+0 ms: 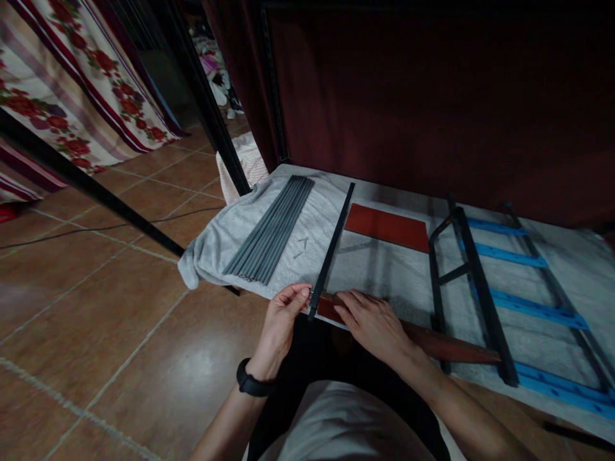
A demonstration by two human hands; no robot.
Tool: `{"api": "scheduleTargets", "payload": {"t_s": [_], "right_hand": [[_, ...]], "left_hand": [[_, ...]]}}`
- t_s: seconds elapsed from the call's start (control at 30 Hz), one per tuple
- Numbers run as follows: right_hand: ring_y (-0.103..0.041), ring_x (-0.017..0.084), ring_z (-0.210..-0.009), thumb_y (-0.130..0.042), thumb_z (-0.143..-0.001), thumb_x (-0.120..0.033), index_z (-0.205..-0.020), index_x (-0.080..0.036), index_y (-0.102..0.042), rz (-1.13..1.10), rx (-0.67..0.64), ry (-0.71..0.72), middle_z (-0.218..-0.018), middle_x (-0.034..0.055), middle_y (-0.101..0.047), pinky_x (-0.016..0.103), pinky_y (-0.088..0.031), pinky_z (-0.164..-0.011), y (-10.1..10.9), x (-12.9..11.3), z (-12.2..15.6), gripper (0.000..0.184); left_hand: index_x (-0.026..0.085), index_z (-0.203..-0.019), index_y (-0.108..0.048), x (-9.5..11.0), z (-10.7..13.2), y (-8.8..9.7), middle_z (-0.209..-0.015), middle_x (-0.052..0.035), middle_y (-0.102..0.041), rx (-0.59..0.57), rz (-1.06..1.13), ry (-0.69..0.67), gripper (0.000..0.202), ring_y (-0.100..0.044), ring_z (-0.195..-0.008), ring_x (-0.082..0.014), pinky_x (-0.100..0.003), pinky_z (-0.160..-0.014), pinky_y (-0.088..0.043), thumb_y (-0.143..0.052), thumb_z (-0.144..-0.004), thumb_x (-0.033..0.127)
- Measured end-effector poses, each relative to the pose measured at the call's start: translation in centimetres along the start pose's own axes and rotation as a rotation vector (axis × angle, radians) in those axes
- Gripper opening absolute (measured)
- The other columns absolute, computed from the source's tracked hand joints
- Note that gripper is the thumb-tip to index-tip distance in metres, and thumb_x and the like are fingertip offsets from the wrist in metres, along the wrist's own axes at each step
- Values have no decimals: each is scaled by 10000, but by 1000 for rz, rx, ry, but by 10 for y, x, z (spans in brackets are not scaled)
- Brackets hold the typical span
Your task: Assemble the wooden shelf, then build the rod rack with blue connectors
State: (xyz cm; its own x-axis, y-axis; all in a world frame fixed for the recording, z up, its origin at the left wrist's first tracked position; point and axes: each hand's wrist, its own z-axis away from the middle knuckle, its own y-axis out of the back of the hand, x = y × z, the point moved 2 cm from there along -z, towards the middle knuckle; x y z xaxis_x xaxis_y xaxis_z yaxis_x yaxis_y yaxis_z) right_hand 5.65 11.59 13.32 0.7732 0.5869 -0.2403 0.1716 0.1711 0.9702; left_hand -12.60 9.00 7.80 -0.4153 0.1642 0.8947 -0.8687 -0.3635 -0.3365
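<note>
My left hand (287,309), with a dark band on its wrist, pinches a small metal screw at the near end of a black metal bar (332,250). Against the inner side of that bar lies the end of a red-brown board (446,346) along the table's front edge. My right hand (372,321) grips this board from above, its fingers curled over it near the bar. The board's far end meets a black metal frame (485,294) on the right. A few loose screws (298,253) lie on the cloth to the left of the bar.
Several grey rods (273,230) lie side by side at the left of the grey cloth (379,275). A flat red-brown panel (387,226) rests behind my right hand. Blue slats (533,307) joined to dark rails lie at right. Black posts (211,96) stand at left.
</note>
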Motion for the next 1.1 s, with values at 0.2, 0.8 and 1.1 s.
{"api": "scheduleTargets", "payload": {"t_s": [0.2, 0.8, 1.1], "right_hand": [[-674, 184, -898, -346, -1036, -346, -1118, -253, -593, 8, -9, -3, -1039, 23, -698, 306, -456, -749, -2, 1, 1, 276], [-674, 182, -913, -350, -1031, -352, -1151, -253, -594, -27, -6, -17, -1066, 30, -701, 306, -472, -772, -7, 3, 0, 289], [-675, 189, -951, -335, -1035, -330, -1153, -233, -608, -32, -13, 0, -1110, 57, -702, 311, -480, -797, -5, 2, -1, 313]], "left_hand": [[160, -740, -720, 2, -1, -1, -636, 10, -622, 6, -35, -38, 198, -501, -588, -89, -212, -604, -408, -796, -707, 341], [167, -860, -726, 6, 2, 0, -736, -17, -652, -89, 6, 18, 242, -550, -648, -118, -234, -619, -427, -786, -712, 349], [168, -812, -709, 3, 2, -4, -676, 2, -622, -43, 2, -31, 212, -519, -629, -105, -219, -621, -409, -783, -711, 339]]}}
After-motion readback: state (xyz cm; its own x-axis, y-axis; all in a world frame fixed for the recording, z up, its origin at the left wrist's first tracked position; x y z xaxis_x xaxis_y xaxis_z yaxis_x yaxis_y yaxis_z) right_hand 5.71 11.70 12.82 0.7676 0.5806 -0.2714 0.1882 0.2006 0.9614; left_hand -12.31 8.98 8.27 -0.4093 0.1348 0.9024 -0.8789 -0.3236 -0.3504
